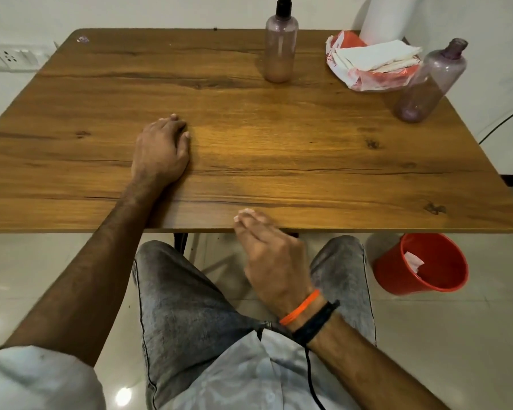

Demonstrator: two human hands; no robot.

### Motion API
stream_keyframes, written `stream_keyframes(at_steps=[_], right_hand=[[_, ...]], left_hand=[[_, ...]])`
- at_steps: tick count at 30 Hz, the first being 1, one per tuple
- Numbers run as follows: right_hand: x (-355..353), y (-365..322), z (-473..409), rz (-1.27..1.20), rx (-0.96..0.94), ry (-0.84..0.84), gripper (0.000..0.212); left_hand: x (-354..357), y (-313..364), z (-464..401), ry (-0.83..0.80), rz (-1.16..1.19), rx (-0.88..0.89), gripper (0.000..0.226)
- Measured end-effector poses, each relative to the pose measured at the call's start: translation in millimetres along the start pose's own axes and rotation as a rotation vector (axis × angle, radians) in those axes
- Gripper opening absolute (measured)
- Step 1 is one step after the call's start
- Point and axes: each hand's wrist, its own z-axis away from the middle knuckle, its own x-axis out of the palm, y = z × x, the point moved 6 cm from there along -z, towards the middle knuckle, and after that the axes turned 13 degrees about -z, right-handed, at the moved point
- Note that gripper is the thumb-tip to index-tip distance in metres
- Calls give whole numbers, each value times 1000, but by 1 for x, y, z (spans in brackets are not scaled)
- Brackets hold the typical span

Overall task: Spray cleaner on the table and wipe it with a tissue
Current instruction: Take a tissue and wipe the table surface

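A wooden table (279, 149) fills the middle of the view. At its back stands a purple-tinted spray bottle (280, 45) with a black nozzle. A pack of white tissues (373, 59) in red and white wrapping lies at the back right. My left hand (162, 149) rests on the table left of centre, fingers loosely curled, holding nothing. My right hand (270, 255) hovers at the table's near edge with relaxed fingers, empty, its fingertips just over the edge.
A second purple bottle (430, 84) without a nozzle stands near the right edge. A white cylinder (388, 19) stands behind the tissues. A red bucket (421, 264) holding a used tissue sits on the tiled floor at the right. My knees are under the table.
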Motion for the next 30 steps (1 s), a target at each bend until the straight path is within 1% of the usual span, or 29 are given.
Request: stream_keyframes(at_steps=[2, 4, 5, 7, 9, 11, 12, 14, 16, 18, 20, 22, 23, 24, 26, 27, 28, 29, 30], right_hand=[[12, -13, -7, -35, -41, -34, 33], [14, -19, -13, -111, -72, -74, 38], [10, -17, -16, -191, -67, -68, 39], [-8, 0, -21, -315, 22, -5, 40], [-31, 26, -25, -268, 142, 78, 38], [-48, 57, -33, -144, 237, 100, 39], [-52, 69, -37, -86, 271, 61, 41], [-51, 77, -40, 6, 288, -74, 46], [-44, 62, -38, 74, 217, -170, 46], [-34, 33, -27, 72, 66, -199, 43], [-18, 2, -12, -10, -122, -263, 42], [-9, -10, -10, -193, -209, -357, 44], [-11, -7, -16, -289, -193, -350, 45], [-16, 2, -25, -352, -144, -293, 46], [-32, 31, -50, -399, 0, -101, 47], [-40, 48, -63, -374, 66, -14, 48], [-45, 64, -74, -314, 121, 29, 48], [-47, 78, -84, -236, 176, 28, 47], [-47, 89, -92, -152, 232, -10, 46]], left_hand=[[0, 0, 0, 9, -8, -5, 46], [1, 0, -1, 14, -10, -6, 46], [1, 0, -2, 13, -11, -5, 46], [1, -1, -1, 9, -10, -7, 46], [0, 0, 0, 3, -7, -4, 46], [0, 1, 0, 10, -6, -3, 45], [-1, 1, 0, 12, -4, -2, 45], [-1, 0, -1, 10, 3, -2, 45], [0, 0, -1, 5, 1, -7, 46], [0, 0, 0, 3, -8, -10, 47], [0, 0, 0, -5, -8, -18, 49], [-2, 0, 1, -9, -8, -24, 52], [-2, 1, 1, -11, -6, -26, 53], [-3, 1, 1, -13, -1, -27, 53], [-4, 2, 2, -14, 3, -24, 53], [-5, 1, 2, -10, 4, -23, 54], [-5, 1, 2, -9, 6, -21, 54], [-4, 1, 2, -13, 10, -22, 54], [-4, 0, 2, -17, 14, -26, 54]])
